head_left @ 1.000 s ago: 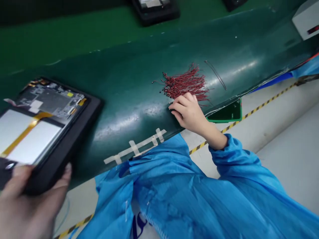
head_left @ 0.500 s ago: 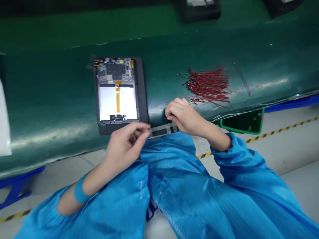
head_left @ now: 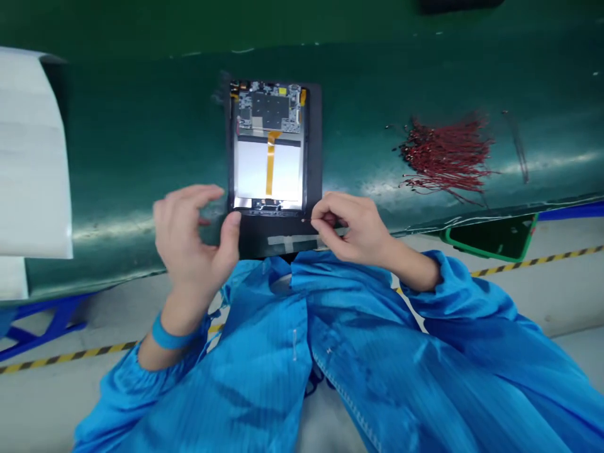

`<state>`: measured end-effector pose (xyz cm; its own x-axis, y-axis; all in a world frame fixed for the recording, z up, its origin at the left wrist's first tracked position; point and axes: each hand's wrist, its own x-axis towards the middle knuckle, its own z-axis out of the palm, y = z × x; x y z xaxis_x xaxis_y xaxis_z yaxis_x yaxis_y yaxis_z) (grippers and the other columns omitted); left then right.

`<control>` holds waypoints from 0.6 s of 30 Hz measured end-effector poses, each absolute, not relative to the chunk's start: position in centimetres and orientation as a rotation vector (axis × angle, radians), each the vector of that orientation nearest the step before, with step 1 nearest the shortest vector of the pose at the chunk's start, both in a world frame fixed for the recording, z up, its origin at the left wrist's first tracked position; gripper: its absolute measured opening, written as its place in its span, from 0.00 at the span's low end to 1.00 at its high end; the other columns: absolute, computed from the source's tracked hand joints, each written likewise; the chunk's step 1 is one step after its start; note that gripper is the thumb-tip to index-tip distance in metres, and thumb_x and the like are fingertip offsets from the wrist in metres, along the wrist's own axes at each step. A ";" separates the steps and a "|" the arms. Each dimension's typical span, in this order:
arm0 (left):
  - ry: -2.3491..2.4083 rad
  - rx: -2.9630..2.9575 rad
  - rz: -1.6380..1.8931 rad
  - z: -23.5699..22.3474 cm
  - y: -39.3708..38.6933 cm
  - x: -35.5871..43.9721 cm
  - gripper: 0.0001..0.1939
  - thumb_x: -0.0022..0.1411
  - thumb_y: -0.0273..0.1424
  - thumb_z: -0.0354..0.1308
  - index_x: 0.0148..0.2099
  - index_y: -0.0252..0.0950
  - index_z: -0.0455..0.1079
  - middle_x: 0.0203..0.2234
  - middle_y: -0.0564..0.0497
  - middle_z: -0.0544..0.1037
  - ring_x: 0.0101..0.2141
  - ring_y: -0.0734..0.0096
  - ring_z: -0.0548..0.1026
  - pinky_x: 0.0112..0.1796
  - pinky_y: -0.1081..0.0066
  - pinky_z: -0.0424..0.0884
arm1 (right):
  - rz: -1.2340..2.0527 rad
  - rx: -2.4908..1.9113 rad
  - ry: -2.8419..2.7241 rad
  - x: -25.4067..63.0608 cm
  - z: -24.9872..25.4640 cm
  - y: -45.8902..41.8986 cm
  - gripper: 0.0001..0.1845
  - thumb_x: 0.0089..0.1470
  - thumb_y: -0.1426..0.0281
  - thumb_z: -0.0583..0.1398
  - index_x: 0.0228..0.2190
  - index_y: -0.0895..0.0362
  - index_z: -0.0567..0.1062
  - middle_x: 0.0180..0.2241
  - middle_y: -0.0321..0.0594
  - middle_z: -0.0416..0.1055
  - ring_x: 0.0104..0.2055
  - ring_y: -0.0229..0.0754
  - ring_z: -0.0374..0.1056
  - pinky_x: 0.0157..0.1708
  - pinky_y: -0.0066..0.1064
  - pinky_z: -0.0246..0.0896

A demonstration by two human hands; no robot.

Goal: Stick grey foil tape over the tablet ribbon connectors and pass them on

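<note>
An opened tablet [head_left: 268,148] lies in a black tray [head_left: 314,126] on the green mat, showing its circuit board, a white battery and an orange ribbon cable. My left hand [head_left: 193,236] rests at the tray's near left corner, thumb against the tray edge, fingers curled and apart. My right hand [head_left: 352,229] is pinched at the tray's near right corner, holding a thin red wire whose tip points left. A bundle of red wires [head_left: 448,157] lies to the right on the mat.
The green mat [head_left: 132,145] covers the bench. A white sheet [head_left: 31,157] lies at the left. A green-rimmed frame [head_left: 491,236] hangs below the bench edge at right. Yellow-black tape [head_left: 542,258] marks the floor. My blue coat fills the foreground.
The view has swung left and the tablet tray now sits centred in front of me. My left hand has moved to the tray's near left corner; my right hand came to its near right corner.
</note>
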<state>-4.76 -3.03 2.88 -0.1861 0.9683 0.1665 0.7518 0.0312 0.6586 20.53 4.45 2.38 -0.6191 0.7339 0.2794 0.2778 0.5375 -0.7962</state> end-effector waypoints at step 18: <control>1.862 2.116 1.066 -0.7 -5.1 -3.9 0.17 0.64 0.32 0.63 0.55 0.41 0.74 0.59 0.39 0.72 0.60 0.41 0.67 0.60 0.40 0.65 | 0.891 -1.063 -2.477 18.3 1.8 5.6 0.06 0.58 0.73 0.57 0.31 0.57 0.75 0.24 0.33 0.66 0.26 0.34 0.58 0.31 0.29 0.47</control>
<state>-3.94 -5.07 -0.66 -0.0098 0.9096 0.4153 0.8188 -0.2311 0.5254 18.25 5.55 1.81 -0.6805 0.7321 0.0307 0.5447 0.5335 -0.6471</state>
